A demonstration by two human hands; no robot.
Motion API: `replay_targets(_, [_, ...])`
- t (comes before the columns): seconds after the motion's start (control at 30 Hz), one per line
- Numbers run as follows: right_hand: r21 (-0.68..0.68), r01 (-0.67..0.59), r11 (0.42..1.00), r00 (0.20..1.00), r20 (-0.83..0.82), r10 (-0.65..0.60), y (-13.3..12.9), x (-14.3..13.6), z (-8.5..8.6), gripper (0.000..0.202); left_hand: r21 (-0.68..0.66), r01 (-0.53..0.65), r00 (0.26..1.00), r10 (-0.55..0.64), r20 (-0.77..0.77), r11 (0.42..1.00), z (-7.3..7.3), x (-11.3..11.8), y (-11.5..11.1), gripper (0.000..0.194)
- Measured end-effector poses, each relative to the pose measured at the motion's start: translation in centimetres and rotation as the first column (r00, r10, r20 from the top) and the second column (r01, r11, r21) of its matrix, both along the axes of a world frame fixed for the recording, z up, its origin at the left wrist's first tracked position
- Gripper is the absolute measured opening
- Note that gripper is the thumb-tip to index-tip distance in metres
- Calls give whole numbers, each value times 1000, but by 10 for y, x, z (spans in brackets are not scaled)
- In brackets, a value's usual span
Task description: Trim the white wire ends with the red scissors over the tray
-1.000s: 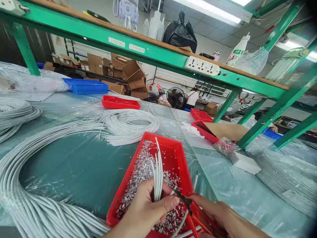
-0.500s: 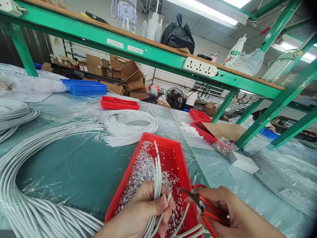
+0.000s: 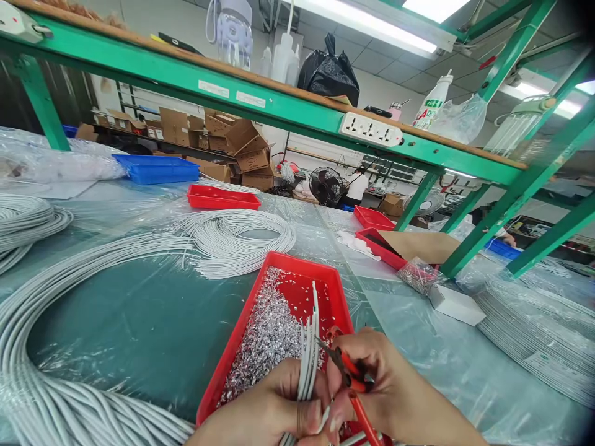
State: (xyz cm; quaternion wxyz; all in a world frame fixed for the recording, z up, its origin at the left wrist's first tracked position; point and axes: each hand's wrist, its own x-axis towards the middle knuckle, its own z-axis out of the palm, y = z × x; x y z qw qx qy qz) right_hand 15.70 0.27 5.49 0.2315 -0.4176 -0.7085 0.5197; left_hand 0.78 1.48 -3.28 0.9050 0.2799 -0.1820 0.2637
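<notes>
In the head view, my left hand (image 3: 290, 399) is closed round a bundle of thin white cables (image 3: 309, 359), their cut ends pointing up. One cable stands taller than the others and has a small green mark near its tip. My right hand (image 3: 372, 378) grips red-handled cutters (image 3: 349, 371), whose dark, pointed jaws reach beside the bundle. The fingers of both hands meet at a white cable end low in the view; which of them pinches it is partly hidden. Beneath the hands lies a red tray (image 3: 341, 297) with many small silvery scraps (image 3: 267, 328) in it.
Coiled white cables (image 3: 242, 241) lie behind the tray, and a thick cable loop (image 3: 23, 310) curves on the left. A blue tray (image 3: 160, 170) and another red tray (image 3: 223, 197) stand farther back. A green shelf frame (image 3: 279, 102) crosses above the table. A white box (image 3: 458, 305) sits right.
My right hand has moved left with the cutters and now meets my left hand at the cables. The bundle has shifted slightly right and down.
</notes>
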Motion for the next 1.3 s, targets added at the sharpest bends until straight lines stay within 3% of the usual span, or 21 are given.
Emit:
replay_targets(0.07, [-29,39,999,996,-76,-41,-1,-2,-3,30,-12,-35,995,33,-91,999,-4,0,1,12])
replay_targets(0.13, [-81,72,994,982,-167,-84,-3,-3,-4,28,55,-199,950,206,-233,979,-3,0,1,24])
replay_targets(0.17, [-107,91,990,972,-205,-112,-3,-4,-4,27,102,-309,889,326,-321,945,0,0,-1,31])
replay_targets(0.27, [-206,160,965,935,-281,-215,-5,-4,-1,29,209,-583,559,574,-599,785,17,0,-8,45])
replay_targets(0.33, [-259,170,951,921,-303,-247,-6,-3,4,35,363,-655,327,682,-655,663,28,2,-13,41])
replay_targets(0.4, [-266,222,938,913,-281,-296,-6,1,11,38,467,-667,225,755,-616,580,32,3,-15,32])
replay_targets(0.43, [-229,308,923,909,-216,-357,-5,3,14,37,476,-671,223,767,-602,568,32,3,-15,30])
replay_targets(0.47, [-158,414,896,892,-126,-434,-3,5,16,34,463,-662,268,763,-589,590,31,3,-14,32])
replay_targets(0.53, [37,535,844,843,53,-536,3,12,18,27,394,-604,426,698,-575,693,27,1,-12,42])
replay_targets(0.63, [178,391,903,902,123,-415,14,21,16,19,214,-477,641,504,-579,852,27,-4,-8,50])
replay_targets(0.73, [210,377,902,910,99,-403,19,22,17,17,114,-382,736,376,-562,917,30,-7,-6,60])
replay_targets(0.83, [306,380,873,905,73,-419,13,17,26,18,147,-300,717,325,-616,942,31,-3,-7,63])
replay_targets(0.93, [467,173,867,915,251,-317,4,11,35,4,204,-308,645,362,-673,929,28,3,-9,58])
replay_targets(1.03, [413,7,911,865,455,-213,-3,10,33,10,174,-365,695,392,-603,914,22,9,-7,50])
replay_targets(1.1, [394,12,919,872,446,-203,-6,12,29,24,175,-397,742,427,-517,901,19,10,-3,45])
replay_targets(1.17, [503,68,861,888,363,-282,-7,15,27,43,226,-376,769,438,-465,899,19,9,0,42])
replay_targets(1.23, [593,103,799,875,327,-356,-5,18,30,42,271,-308,774,406,-486,912,22,6,0,47])
replay_targets(1.3, [571,84,816,848,389,-360,-4,20,35,38,294,-250,751,377,-543,923,27,3,-2,58])
